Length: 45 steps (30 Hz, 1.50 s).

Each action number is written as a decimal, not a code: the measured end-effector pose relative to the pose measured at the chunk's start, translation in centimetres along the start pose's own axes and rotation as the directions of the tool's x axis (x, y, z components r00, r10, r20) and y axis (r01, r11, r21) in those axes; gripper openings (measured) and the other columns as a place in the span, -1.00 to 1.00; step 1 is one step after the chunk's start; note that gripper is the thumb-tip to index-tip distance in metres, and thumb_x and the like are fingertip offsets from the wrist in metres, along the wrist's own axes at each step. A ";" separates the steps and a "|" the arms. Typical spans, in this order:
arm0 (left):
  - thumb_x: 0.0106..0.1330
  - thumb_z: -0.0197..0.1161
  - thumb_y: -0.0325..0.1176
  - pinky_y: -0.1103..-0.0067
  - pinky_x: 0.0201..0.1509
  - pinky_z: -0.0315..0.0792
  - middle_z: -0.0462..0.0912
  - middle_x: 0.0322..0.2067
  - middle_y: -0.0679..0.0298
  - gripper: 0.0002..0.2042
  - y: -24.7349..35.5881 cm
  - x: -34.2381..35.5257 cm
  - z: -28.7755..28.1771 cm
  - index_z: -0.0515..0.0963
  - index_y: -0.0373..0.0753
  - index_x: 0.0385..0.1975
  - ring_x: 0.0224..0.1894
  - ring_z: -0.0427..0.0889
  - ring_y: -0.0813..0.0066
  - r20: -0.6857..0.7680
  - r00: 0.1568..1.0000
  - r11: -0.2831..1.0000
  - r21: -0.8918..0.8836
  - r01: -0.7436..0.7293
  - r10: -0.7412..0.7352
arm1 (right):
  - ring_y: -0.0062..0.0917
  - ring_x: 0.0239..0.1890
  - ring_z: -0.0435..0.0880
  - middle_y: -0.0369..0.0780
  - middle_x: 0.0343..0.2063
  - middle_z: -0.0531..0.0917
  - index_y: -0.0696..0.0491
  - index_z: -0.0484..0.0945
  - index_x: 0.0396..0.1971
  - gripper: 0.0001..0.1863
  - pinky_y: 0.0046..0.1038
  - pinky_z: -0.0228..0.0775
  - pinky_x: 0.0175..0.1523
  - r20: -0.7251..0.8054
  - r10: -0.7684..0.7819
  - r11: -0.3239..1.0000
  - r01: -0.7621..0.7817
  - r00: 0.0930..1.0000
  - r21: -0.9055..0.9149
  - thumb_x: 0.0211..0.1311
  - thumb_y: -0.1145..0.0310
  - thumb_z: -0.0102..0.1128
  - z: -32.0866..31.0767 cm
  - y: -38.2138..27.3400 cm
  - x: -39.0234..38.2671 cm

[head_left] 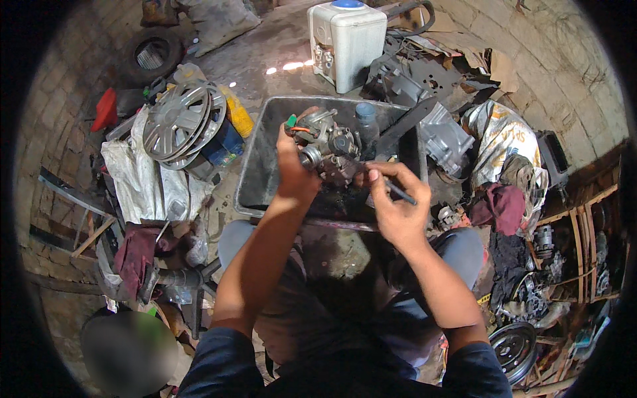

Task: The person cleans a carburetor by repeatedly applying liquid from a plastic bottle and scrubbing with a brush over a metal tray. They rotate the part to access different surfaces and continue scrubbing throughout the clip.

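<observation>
Pump [328, 149] is sitting over tray [259, 166], left hand [295, 172] gripping and partly hiding it; right hand [395, 205] is pinching a thin tool [401, 192], tip hidden.

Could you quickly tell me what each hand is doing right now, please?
Left hand: closed on the metal pump assembly.
Right hand: closed on a thin dark tool.

Dim, warm light with small bright glare patches on the floor [285, 67]; fisheye bending and black vignette at the rim.

both forearms extended; left hand [295, 174], right hand [395, 211] clenched
</observation>
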State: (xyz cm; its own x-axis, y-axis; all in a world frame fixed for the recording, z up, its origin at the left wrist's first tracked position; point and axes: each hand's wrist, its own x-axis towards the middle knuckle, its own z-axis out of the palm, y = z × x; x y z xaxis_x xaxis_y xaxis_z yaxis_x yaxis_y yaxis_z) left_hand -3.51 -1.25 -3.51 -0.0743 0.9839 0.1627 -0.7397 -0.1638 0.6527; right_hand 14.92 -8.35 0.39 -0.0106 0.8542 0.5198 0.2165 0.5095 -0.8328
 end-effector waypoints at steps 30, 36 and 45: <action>0.52 -0.26 0.43 0.32 0.07 0.67 0.73 -0.10 0.16 -0.22 0.6 -0.2 2.8 0.55 -0.27 0.05 -0.09 0.76 0.27 -0.188 0.970 0.986 0.029 0.164 -0.155 | -0.45 -0.15 0.80 -0.07 -0.20 0.78 0.27 0.69 -0.09 -0.80 -0.50 0.60 -0.05 0.075 -0.207 0.978 0.210 0.975 -0.022 0.31 0.62 0.31 -0.4 0.0 0.6; 0.60 -0.05 0.21 0.39 -0.08 0.70 0.73 -0.21 0.18 -0.40 0.4 -0.3 3.2 0.58 -0.33 0.01 -0.20 0.77 0.38 -0.151 0.981 0.988 0.073 0.133 -0.121 | -0.43 -0.11 0.81 -0.06 -0.16 0.79 0.26 0.67 -0.13 -0.83 -0.47 0.61 -0.03 0.046 -0.163 0.986 0.165 0.986 -0.032 0.29 0.62 0.34 -0.3 0.2 0.6; 0.62 -0.12 0.22 0.41 0.00 0.66 0.70 -0.14 0.13 -0.36 0.2 -0.3 3.6 0.50 -0.36 0.12 -0.14 0.75 0.35 -0.193 0.981 0.976 0.216 0.022 0.020 | -0.34 -0.13 0.82 -0.02 -0.18 0.79 0.27 0.67 -0.16 -0.84 -0.43 0.60 0.02 0.092 -0.225 0.973 0.228 0.970 -0.031 0.27 0.65 0.33 -0.1 0.8 0.5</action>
State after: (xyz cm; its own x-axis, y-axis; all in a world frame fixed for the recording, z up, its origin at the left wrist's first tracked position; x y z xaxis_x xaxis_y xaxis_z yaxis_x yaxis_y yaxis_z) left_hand -1.18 -1.85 -0.79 -0.2168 0.9758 0.0300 -0.5794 -0.1533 0.8005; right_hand 15.22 -7.54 0.04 -0.1490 0.7237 0.6739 0.2387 0.6876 -0.6857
